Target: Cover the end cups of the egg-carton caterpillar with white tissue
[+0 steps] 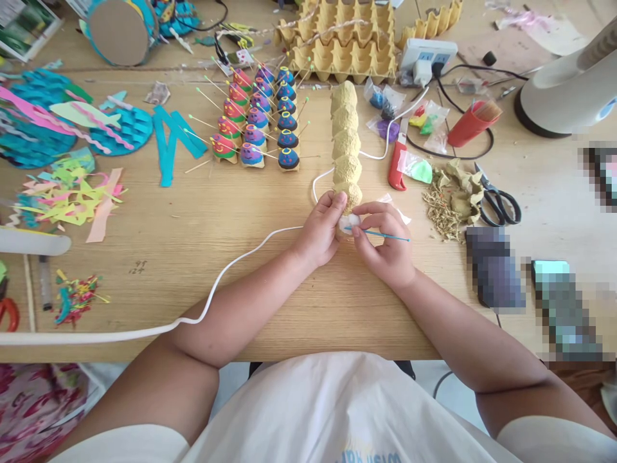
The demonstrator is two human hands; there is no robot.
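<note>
A yellowish strip of egg-carton cups lies lengthwise in front of me, its bumps facing up. My left hand is closed around its near end, thumb on top. The nearest cup carries a white soft lump. My right hand pinches a thin blue stick, its tip at the white lump. Whether the stick presses into the lump or only touches it, I cannot tell. Beyond my left hand stand three rows of painted egg-carton caterpillars with faces and stick feelers.
Yellow egg trays stand at the back beside a power strip. To the right lie a red-handled cutter, scissors and carton scraps. Coloured paper strips spread on the left. A white cable crosses near my left arm.
</note>
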